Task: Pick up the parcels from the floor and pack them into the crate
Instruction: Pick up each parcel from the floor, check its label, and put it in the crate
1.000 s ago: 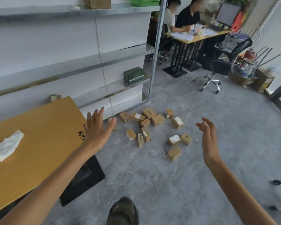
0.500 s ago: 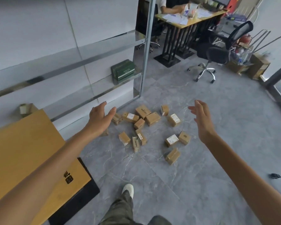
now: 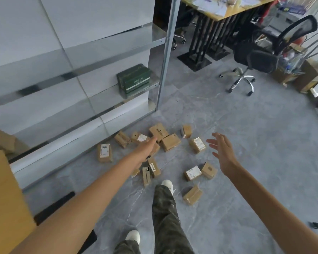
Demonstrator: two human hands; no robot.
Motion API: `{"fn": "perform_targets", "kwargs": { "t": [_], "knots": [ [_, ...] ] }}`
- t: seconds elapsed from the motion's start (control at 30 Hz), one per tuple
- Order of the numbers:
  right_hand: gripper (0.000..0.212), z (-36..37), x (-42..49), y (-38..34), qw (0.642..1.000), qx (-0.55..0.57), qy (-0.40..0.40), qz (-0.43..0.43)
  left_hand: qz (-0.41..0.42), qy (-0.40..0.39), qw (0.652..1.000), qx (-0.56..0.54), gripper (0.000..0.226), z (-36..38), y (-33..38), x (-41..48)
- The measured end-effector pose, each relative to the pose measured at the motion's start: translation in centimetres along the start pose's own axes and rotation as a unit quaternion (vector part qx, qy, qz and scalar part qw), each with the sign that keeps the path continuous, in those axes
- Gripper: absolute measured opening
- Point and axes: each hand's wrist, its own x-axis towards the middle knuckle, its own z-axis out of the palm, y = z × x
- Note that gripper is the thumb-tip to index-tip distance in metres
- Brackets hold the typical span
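The person's legs in dark mottled trousers (image 3: 163, 217) are striding in, and the forward white shoe (image 3: 167, 184) is planted right at the edge of the small brown cardboard parcels (image 3: 170, 142) strewn over the grey marbled floor tiles (image 3: 246, 143). Two narrow parcels (image 3: 146, 176) lie just beside that toe and a taped one (image 3: 192, 195) sits to its right, so I'd say the likeliest mishap is a foot landing on a box, crushing it or slipping. The left hand (image 3: 147, 146) stretches low over the middle of the heap, straight and pointing, holding nothing that I can see. The right hand (image 3: 221, 153) hangs loose and spread above bare floor, near a white-labelled parcel (image 3: 197, 145), also gripping nothing. The far cluster is packed tight against the foot of the silver metal shelf rack (image 3: 117, 46), boxes touching, so pulling one out may tumble its neighbours, and scooping several at once invites a drop. The left arm covers whatever lies under it, and I cannot see that palm. I spot no crate; a dark shape (image 3: 53, 208) under the yellow wooden tabletop (image 3: 4, 189) is cut off and unclear. Label print is too small to read. Beyond are a dark green box (image 3: 134, 80) on a low shelf and a black office chair (image 3: 261, 52).
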Motion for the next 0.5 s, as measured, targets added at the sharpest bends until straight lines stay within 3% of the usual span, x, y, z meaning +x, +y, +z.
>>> {"fn": "perform_targets", "kwargs": {
  "t": [0.2,0.5],
  "knots": [
    [0.039,1.6,13.9,2.5,0.989,-0.101,-0.052,0.098,-0.173,-0.05,0.982,-0.061,0.037,5.5,1.2,11.5],
    [0.032,4.1,32.1,12.3,0.933,-0.242,-0.148,0.22,-0.233,-0.044,0.971,-0.023,0.037,7.4,-1.4,29.0]
  ]
}}
